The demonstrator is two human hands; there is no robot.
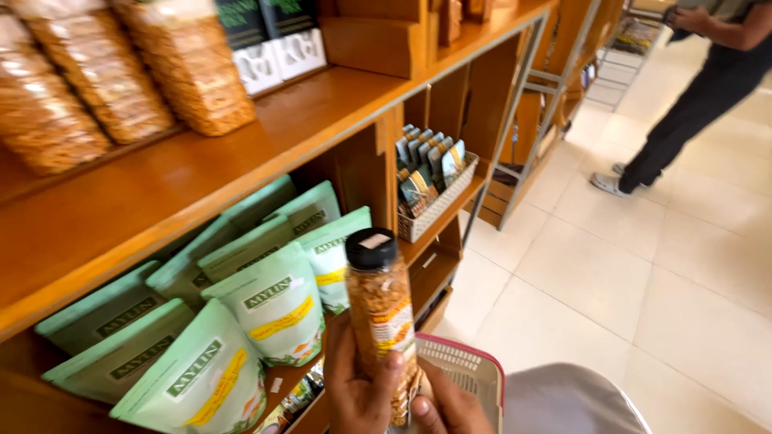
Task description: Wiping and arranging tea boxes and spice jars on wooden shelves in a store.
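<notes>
L hand [358,386] is coming up from the bottom edge, palm toward the shelves, fingers wrapping tight round the lower half of a jar [381,309] w/ the thumb pressing across its front label. Jar is standing upright, black cap on top, clear body packed w/ orange-brown crunchy bits; it's sitting in front of the shelf edge, just above the basket [474,370]. R hand [446,406] is lying just beside & below, fingers touching the jar's base, thumb up; can't tell if it's really gripping or only steadying.

Going L to R: clear bags [104,72] of brown snacks are leaning on the top wooden shelf [305,120]. Under it, green pouches [241,321] are standing in overlapping rows, tilting back. Further R, a wicker tray [438,205] is holding small dark packets upright. Basket w/ pink rim is showing its mesh wall only; contents not visible. Far R, another person [700,88] is standing on the tiled floor [643,281], well apart.
</notes>
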